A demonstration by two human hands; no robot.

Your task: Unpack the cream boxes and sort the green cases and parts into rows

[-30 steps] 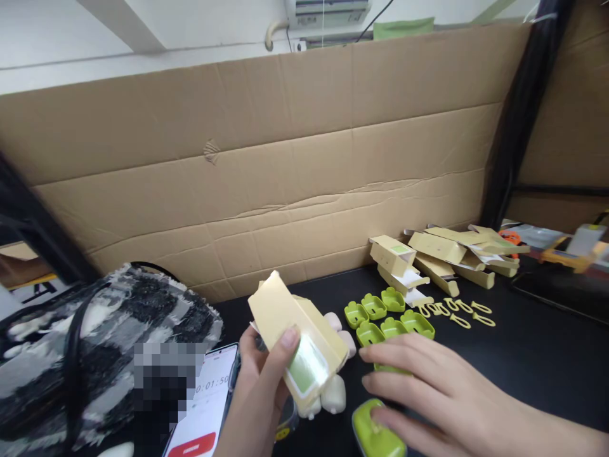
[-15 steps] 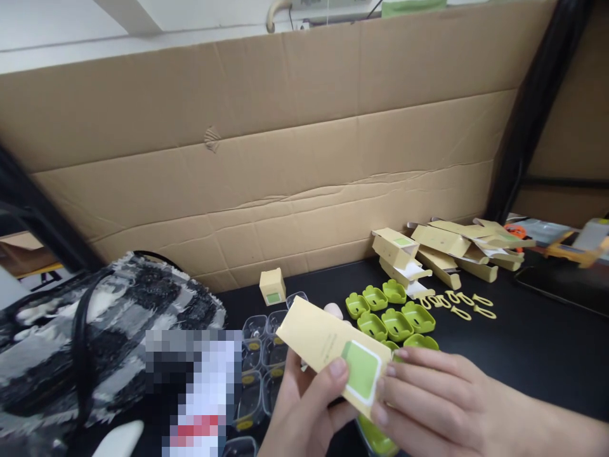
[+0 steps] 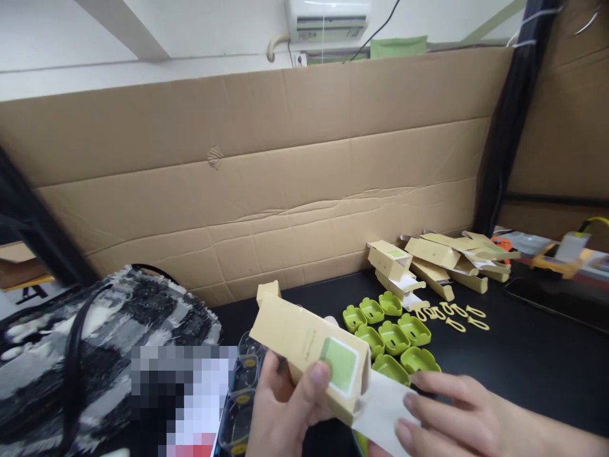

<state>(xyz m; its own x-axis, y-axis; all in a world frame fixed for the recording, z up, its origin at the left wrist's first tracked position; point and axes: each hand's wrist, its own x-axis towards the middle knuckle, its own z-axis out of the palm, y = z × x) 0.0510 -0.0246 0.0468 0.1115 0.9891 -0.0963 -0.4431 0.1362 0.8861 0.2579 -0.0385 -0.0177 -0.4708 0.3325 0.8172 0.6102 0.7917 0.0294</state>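
My left hand (image 3: 280,412) is wrapped round a pale yellow paper box (image 3: 295,333) with a green square label, its thumb pressing by the label. The box tilts down toward the right, where its end stands open. From that end a white-sided flap (image 3: 383,406) sticks out, and my right hand (image 3: 451,416) has its fingers on it, the thumb mostly hidden beneath. Just beyond my hands lie several green flower-shaped cups (image 3: 394,337). Clear plastic containers (image 3: 236,416) sit left of my left hand. What is inside the box cannot be seen.
Flattened and part-folded yellow boxes (image 3: 438,252) lie at the back right, with pale yellow loops (image 3: 454,310) before them. A small box (image 3: 268,291) stands behind the held one. On the left is a black-and-grey bag (image 3: 157,304). A cardboard wall (image 3: 285,171) closes off the back.
The held box's right end has opened, and its flap is now pulled out to the right under my right hand. My view has tipped up a little.
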